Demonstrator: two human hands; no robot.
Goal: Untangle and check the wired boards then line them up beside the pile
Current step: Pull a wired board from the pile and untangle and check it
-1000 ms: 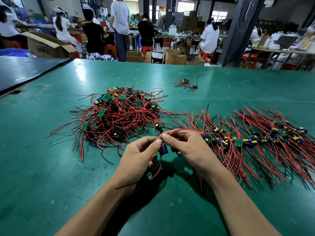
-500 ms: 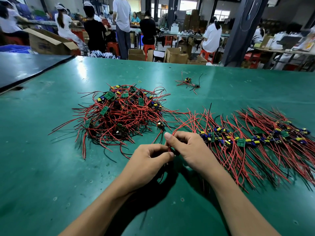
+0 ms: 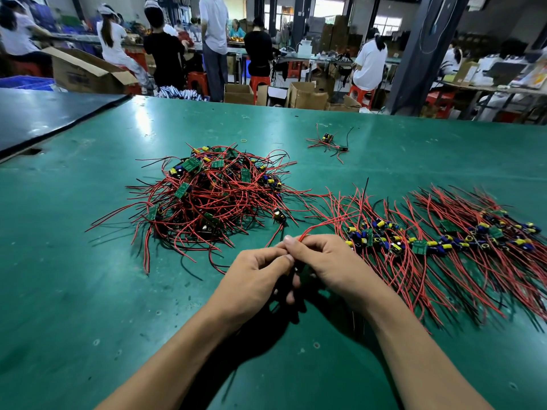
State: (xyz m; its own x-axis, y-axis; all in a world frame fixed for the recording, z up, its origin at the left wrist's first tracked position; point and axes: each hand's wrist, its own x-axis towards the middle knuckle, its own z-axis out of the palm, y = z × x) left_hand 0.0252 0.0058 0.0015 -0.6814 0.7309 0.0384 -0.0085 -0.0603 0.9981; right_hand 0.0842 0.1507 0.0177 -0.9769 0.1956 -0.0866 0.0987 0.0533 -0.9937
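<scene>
the left hand [image 3: 254, 270] and right hand [image 3: 328, 261] meet low in the middle, fingers curled, pinching one board [image 3: 296, 272] between them. it is mostly hidden; its red wire [image 3: 322, 224] runs up and right. the row [image 3: 414, 247] begins just right of the right hand, the nearer one, and runs left to right. the pile [image 3: 213, 196] lies ahead, left.

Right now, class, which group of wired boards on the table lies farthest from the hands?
The small cluster, alone far back beyond the tangled pile and the lined-up row, which flank the left hand and right hand gripping one wired board.
</scene>
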